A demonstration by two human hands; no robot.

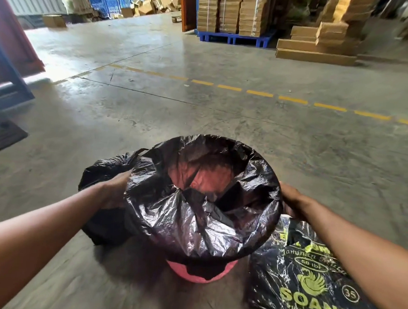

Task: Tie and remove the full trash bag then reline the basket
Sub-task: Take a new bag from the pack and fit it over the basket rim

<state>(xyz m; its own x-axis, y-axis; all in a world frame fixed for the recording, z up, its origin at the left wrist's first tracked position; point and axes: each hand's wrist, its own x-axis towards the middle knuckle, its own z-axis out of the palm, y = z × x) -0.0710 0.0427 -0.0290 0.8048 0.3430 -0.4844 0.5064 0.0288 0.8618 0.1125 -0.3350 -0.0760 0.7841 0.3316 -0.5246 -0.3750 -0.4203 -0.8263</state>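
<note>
1. The round red plastic basket (201, 274) stands on the grey concrete floor (200, 107) at the lower centre of the frame, only its lower wall showing.
2. A thin, crinkled black plastic liner bag (195, 224) is draped over the basket's rim and sags into the opening, where red shows through it.
3. The left hand (117, 190) grips the liner at the left side of the rim, fingers closed on the plastic.
4. The right hand (292, 200) holds the liner at the right side of the rim, fingers curled under its edge.
5. A full, tied black trash bag (104, 173) sits on the floor just left of the basket, touching it, its knot pointing up.
6. A flat black packet of bags with yellow-green "SOANG" print (309, 287) lies on the floor at the lower right, just beside the basket.
7. Stacks of brown cardboard boxes on a blue pallet (233, 37) stand at the upper right, beyond a dashed yellow floor line (259, 93).
</note>
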